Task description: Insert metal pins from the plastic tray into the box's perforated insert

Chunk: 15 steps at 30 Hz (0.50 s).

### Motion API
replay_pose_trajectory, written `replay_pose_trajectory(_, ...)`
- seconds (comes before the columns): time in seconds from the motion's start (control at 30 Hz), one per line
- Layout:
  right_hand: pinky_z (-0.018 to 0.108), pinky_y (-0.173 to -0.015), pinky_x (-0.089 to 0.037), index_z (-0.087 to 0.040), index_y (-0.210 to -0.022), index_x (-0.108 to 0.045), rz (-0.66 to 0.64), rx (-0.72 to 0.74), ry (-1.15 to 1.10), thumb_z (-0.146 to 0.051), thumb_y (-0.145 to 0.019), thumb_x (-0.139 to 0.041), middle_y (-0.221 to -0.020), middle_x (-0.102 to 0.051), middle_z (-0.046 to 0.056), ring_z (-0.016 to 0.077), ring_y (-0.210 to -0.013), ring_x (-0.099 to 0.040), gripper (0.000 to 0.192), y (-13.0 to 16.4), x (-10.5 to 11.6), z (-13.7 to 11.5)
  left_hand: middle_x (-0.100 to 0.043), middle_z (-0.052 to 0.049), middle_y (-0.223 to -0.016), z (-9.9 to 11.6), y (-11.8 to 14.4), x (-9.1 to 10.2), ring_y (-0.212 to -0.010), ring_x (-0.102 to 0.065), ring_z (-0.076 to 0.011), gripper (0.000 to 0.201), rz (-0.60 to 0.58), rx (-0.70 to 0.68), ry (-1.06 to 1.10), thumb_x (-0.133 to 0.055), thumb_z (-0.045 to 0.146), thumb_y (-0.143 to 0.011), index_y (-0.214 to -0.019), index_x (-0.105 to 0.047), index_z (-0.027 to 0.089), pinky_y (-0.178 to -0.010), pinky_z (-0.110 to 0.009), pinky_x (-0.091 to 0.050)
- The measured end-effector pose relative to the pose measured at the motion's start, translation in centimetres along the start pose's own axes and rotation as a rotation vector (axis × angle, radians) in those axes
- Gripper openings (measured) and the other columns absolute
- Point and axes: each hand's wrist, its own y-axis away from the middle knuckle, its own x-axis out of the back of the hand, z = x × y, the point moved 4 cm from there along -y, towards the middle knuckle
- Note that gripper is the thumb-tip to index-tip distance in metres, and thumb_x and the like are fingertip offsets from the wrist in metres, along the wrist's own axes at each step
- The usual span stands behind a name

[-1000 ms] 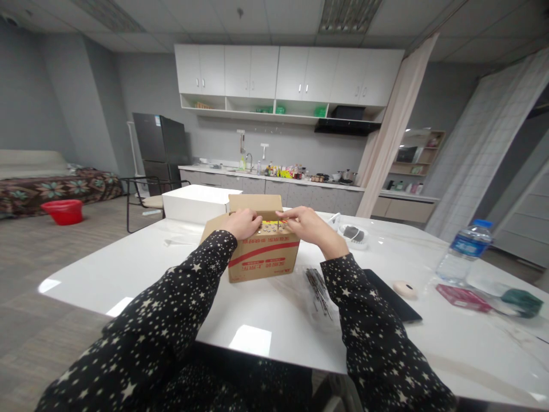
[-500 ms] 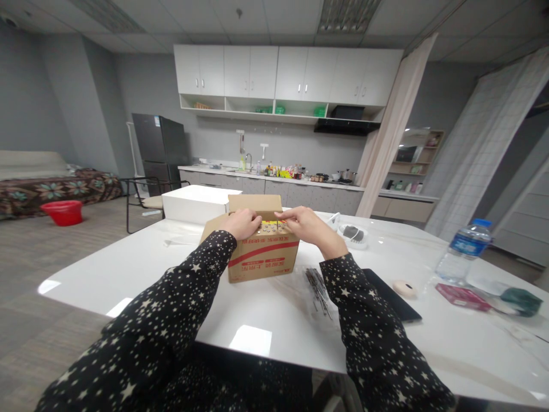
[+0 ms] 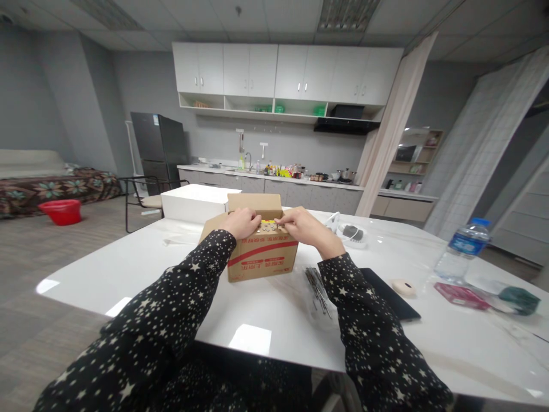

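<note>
A brown cardboard box (image 3: 262,263) with red print stands upright on the white table, its top flaps raised. Several small round metal heads (image 3: 266,228) show along its top near edge. My left hand (image 3: 242,223) is closed over the box's upper left edge, its fingertips partly hidden. On the right, my right hand (image 3: 303,226) pinches a thin, dark nail-like pin (image 3: 277,224) beside those heads; its lower end is hard to make out. Long thin metal rods, like nails (image 3: 318,290), lie on clear plastic in front of the box, near my right sleeve.
A white box (image 3: 191,204) stands behind on the left. To the right lie a black tablet-like slab (image 3: 392,294), a pale rounded object (image 3: 404,287), a pink packet (image 3: 461,295) and a water bottle (image 3: 465,252). A white dish (image 3: 355,242) sits farther back.
My right hand has come down slightly, and the pin between its fingers shows less of its length. The left hand stays on the box.
</note>
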Motion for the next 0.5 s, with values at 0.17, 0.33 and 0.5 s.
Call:
replay_pose_trajectory(0.17,0.025,-0.084,-0.048,-0.023,-0.105,-0.082,-0.046,0.025,0.027,-0.016,-0.090,-0.051,-0.114,-0.078,0.007,0.0198,-0.098,-0.069,0.035,-0.20,-0.15,-0.21,-0.076,-0.014,-0.098,0.19,0.07,0.11,-0.091,-0.070,-0.0279,0.048,-0.002,-0.004,0.004,-0.034,0.043,-0.093,-0.087,-0.075,0.018,-0.081,-0.035,-0.051)
replay_pose_trajectory(0.33,0.025,-0.081,-0.048,-0.023,-0.105,-0.082,-0.062,0.045,0.048,-0.017,-0.091,-0.049,-0.110,-0.078,0.007,0.0198,-0.094,-0.069,0.036,0.06,0.12,-0.55,-0.076,-0.015,-0.099,0.16,0.08,0.11,-0.092,-0.070,-0.0285,0.047,-0.006,0.000,0.015,-0.035,0.043,-0.094,-0.087,-0.075,0.018,-0.081,-0.035,-0.052)
replay_pose_trajectory(0.5,0.024,-0.081,-0.048,-0.024,-0.101,-0.082,-0.088,0.022,0.039,-0.016,-0.091,-0.050,-0.108,-0.079,0.006,0.0195,-0.093,-0.069,0.035,0.07,-0.41,-0.37,-0.076,-0.014,-0.101,0.24,0.18,0.32,-0.093,-0.070,-0.0270,0.047,-0.014,0.009,0.014,-0.036,0.042,-0.094,-0.087,-0.075,0.018,-0.082,-0.033,-0.052)
